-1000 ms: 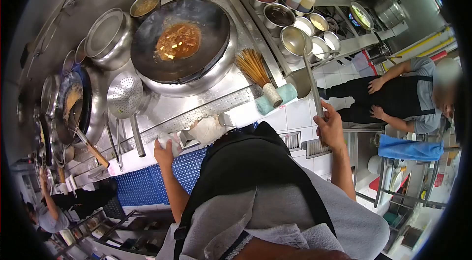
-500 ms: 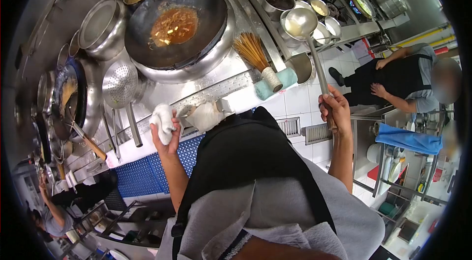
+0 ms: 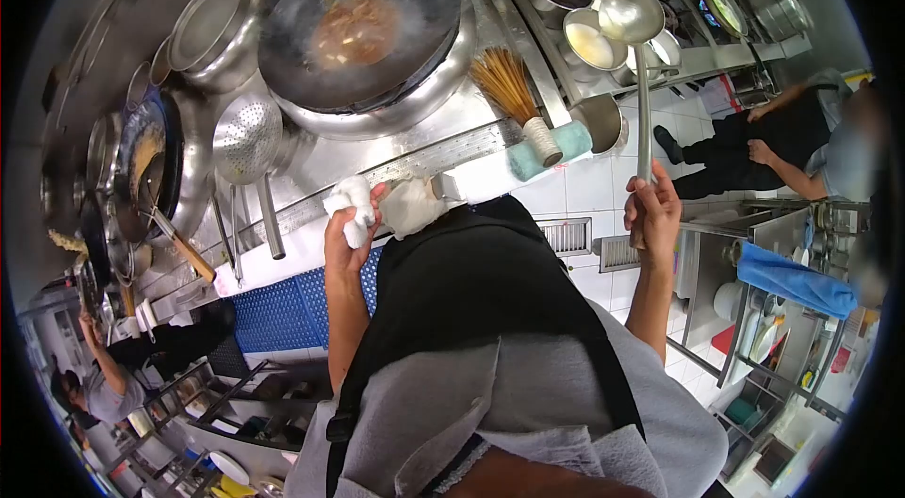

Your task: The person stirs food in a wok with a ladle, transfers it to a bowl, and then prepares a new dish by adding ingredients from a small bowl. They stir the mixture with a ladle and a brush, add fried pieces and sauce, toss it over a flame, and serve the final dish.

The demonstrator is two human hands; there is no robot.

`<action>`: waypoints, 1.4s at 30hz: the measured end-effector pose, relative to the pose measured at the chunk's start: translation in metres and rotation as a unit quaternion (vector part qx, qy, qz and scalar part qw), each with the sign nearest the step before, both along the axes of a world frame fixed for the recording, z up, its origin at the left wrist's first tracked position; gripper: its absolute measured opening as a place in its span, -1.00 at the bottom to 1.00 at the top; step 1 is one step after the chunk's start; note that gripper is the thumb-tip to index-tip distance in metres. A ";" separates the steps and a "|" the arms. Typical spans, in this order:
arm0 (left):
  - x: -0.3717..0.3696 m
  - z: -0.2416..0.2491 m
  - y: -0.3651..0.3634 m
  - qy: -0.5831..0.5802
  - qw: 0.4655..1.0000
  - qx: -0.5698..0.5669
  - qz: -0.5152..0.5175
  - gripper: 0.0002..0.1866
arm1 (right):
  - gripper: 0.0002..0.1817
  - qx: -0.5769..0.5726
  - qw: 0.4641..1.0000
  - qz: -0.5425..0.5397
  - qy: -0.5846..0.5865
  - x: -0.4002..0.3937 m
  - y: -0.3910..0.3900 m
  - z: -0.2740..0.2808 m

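My left hand (image 3: pixel 351 236) is closed around a bunched white cloth (image 3: pixel 353 203) near the counter's front edge. Beside it lies another crumpled off-white cloth (image 3: pixel 411 206). In my right hand (image 3: pixel 652 212) is the handle of a long steel ladle (image 3: pixel 632 15), its bowl up over the sauce pots. A pot with pale contents (image 3: pixel 591 45) sits just by the ladle bowl. Ahead of me, a large black wok (image 3: pixel 424 36) rests on its steel ring, with steam rising from reddish-brown sauce and pieces (image 3: pixel 356 30) inside.
A bamboo brush (image 3: pixel 514 93) and a rolled green cloth (image 3: pixel 566 142) lie right of the wok. Left are a perforated skimmer (image 3: pixel 247 138), a lidded pot (image 3: pixel 209 22) and a second wok (image 3: pixel 151 154). One co-worker (image 3: pixel 792 135) stands at right, another (image 3: pixel 104 394) at far left.
Steam over the wok has thickened. My left hand with the cloth has come closer to the crumpled cloth. The ladle bowl has shifted slightly up and right, and the whole view has shifted.
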State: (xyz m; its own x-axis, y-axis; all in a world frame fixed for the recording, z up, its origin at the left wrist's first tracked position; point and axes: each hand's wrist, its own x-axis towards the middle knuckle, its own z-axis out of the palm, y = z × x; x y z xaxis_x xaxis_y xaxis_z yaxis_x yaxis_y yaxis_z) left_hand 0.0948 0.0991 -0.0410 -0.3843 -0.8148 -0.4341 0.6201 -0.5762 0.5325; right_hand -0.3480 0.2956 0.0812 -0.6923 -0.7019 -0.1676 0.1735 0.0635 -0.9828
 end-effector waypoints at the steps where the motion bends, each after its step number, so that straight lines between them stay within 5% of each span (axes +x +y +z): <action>1: -0.002 0.004 0.001 -0.028 1.000 -0.011 0.004 -0.27 | -0.44 -0.004 1.000 -0.004 -0.013 0.002 -0.003 -0.004; 6: -0.007 0.004 0.004 -0.126 0.990 -0.045 0.040 -0.35 | -0.46 -0.003 0.999 0.025 -0.033 0.002 -0.018 -0.017; 11: -0.018 0.005 -0.011 -0.056 0.994 -0.032 0.084 -0.40 | -0.45 -0.025 0.985 0.156 -0.068 -0.002 -0.052 -0.002; 15: -0.033 0.013 -0.032 0.041 0.995 -0.046 0.082 -0.47 | -0.37 0.038 0.965 0.259 -0.022 0.018 -0.122 0.019; 23: -0.087 0.036 -0.105 -0.047 0.994 0.051 0.087 -0.51 | -0.34 0.102 0.868 0.431 0.225 0.080 -0.277 -0.049; 28: -0.123 0.010 -0.167 -0.082 0.984 0.113 0.113 -0.79 | -0.29 0.158 0.770 0.519 0.336 0.064 -0.254 0.011; 32: -0.135 0.014 -0.135 -0.067 0.982 0.090 0.150 -0.77 | -0.31 0.105 0.729 0.492 0.465 0.042 -0.236 0.048; 35: -0.138 0.066 -0.058 -0.040 0.987 0.103 0.114 -0.78 | -0.34 0.078 0.730 0.491 0.469 0.057 -0.250 0.057; 42: -0.144 0.057 -0.102 -0.060 0.986 0.080 0.135 -0.83 | -0.33 0.120 0.665 0.541 0.501 0.050 -0.221 0.109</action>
